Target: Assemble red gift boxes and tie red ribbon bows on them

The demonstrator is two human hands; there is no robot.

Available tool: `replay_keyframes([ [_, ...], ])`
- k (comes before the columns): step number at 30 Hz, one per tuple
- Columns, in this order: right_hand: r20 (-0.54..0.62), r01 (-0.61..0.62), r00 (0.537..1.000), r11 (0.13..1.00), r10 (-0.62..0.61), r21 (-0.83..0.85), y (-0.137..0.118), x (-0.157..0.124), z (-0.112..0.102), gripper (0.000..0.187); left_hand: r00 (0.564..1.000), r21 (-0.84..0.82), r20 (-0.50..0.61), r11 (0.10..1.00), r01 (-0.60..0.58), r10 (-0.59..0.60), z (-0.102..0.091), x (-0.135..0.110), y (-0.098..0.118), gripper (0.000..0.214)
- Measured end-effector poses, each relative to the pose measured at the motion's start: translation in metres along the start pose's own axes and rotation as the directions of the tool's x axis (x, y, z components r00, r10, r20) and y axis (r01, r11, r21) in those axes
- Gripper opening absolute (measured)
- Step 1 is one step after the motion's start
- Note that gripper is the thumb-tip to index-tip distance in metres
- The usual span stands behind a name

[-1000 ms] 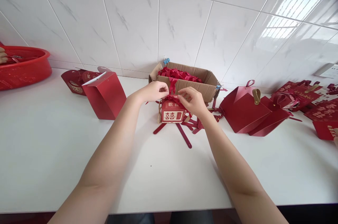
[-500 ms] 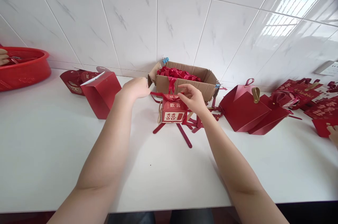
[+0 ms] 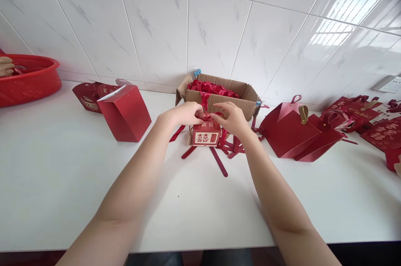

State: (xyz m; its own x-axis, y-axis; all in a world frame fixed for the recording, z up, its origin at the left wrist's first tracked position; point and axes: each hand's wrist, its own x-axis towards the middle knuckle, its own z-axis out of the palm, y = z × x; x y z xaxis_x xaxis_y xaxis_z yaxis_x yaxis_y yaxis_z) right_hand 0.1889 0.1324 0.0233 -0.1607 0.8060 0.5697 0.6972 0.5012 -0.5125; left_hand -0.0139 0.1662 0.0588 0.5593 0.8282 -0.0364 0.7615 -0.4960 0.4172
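Observation:
A small red gift box (image 3: 206, 135) with a white label stands on the white table (image 3: 62, 174), just in front of a cardboard box (image 3: 219, 100) filled with red ribbons. My left hand (image 3: 183, 114) and my right hand (image 3: 230, 118) meet over the top of the gift box. Both pinch a red ribbon (image 3: 207, 116) that crosses the lid. A loose end of ribbon trails to the left under my left hand. Several red strips (image 3: 219, 162) lie on the table around the gift box.
A red paper bag (image 3: 125, 111) stands to the left, with red pouches behind it. Folded red bags (image 3: 297, 132) and flat red packaging (image 3: 369, 115) lie to the right. A red basin (image 3: 28, 80) sits far left, with another person's hand (image 3: 6, 66) in it.
My left hand, which had pulled the ribbon out to the left, has come back to the top of the gift box beside my right hand.

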Motion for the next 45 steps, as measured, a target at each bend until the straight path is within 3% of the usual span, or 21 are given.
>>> replay_keyframes([
  [3, 0.121, 0.011, 0.993, 0.999, -0.007, -0.031, 0.001, 0.001, 0.001, 0.016, 1.000, -0.027, -0.005, 0.999, 0.016, -0.016, 0.001, 0.001, -0.004, 0.018],
  [13, 0.121, -0.007, 0.993, 0.997, 0.016, -0.075, 0.017, 0.003, -0.001, 0.021, 0.999, -0.007, 0.026, 1.000, -0.019, 0.019, -0.004, -0.001, -0.004, 0.010],
  [23, 0.193, -0.066, 0.979, 0.998, 0.063, 0.013, 0.018, 0.002, -0.003, 0.016, 0.995, -0.034, 0.098, 0.999, -0.026, 0.029, -0.006, -0.004, -0.007, 0.010],
  [25, 0.219, -0.100, 0.972, 0.994, 0.086, 0.050, 0.017, 0.001, -0.006, 0.023, 0.992, -0.022, 0.120, 1.000, -0.021, 0.023, -0.006, -0.006, -0.003, 0.011],
  [29, 0.298, -0.230, 0.935, 0.969, 0.194, 0.089, 0.010, -0.001, -0.017, 0.048, 0.986, 0.015, 0.163, 1.000, 0.023, -0.025, -0.010, -0.010, 0.004, 0.015],
  [34, 0.417, -0.423, 0.830, 0.905, 0.371, 0.037, 0.001, -0.001, -0.038, 0.048, 0.975, 0.057, 0.216, 0.998, 0.035, -0.047, -0.015, -0.017, 0.012, 0.018],
  [36, 0.479, -0.459, 0.778, 0.889, 0.406, -0.008, 0.001, -0.001, -0.046, 0.047, 0.970, 0.059, 0.238, 0.998, 0.025, -0.039, -0.017, -0.020, 0.015, 0.015],
  [38, 0.514, -0.456, 0.756, 0.889, 0.404, -0.028, 0.001, -0.002, -0.052, 0.044, 0.967, 0.063, 0.252, 0.998, 0.020, -0.035, -0.018, -0.022, 0.017, 0.013],
  [41, 0.505, -0.414, 0.797, 0.909, 0.332, 0.055, -0.002, -0.002, -0.056, 0.032, 0.973, 0.067, 0.226, 0.997, 0.038, -0.053, -0.017, -0.022, 0.017, 0.013],
  [45, 0.311, -0.247, 0.929, 0.962, 0.200, 0.119, -0.009, -0.002, -0.051, 0.020, 0.996, 0.009, 0.082, 1.000, 0.020, -0.021, -0.009, -0.013, 0.014, 0.016],
])
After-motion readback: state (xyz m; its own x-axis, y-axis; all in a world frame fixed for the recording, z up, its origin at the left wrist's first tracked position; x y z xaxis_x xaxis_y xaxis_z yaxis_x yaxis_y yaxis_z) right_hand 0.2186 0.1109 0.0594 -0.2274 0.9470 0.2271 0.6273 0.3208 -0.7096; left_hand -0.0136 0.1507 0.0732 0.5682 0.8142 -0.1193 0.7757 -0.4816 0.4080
